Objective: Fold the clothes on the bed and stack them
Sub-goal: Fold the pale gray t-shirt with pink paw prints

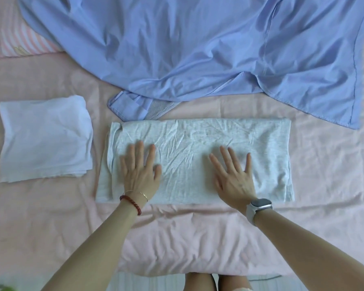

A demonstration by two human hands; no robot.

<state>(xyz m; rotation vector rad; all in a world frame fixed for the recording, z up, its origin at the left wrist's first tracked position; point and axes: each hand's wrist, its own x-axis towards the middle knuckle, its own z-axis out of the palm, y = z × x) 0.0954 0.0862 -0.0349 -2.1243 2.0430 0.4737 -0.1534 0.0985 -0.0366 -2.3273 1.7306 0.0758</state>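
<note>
At nine o'clock lies one folded white garment (45,138), squared off, apart from everything else on the pink bed sheet (40,217). Above it, at ten o'clock, a striped pink pillow (19,38) is cut off by the frame and partly hidden under the blue shirt (198,49). That single shirt sprawls unfolded from eleven to two o'clock, its top and right side running out of view; its collar end hangs down to touch the far edge of the grey garment (198,148).

The grey garment, one piece folded into a long strip, sits at centre, its near edge close to the bed's edge. The left hand (140,172) lies flat on its left part, fingers straight and spread, grip released; a red bead bracelet (130,204) circles that wrist. The right hand (233,177) presses flat on the middle-right, also released, with a smartwatch (260,206) at the wrist. Bare sheet stays open at three o'clock.
</note>
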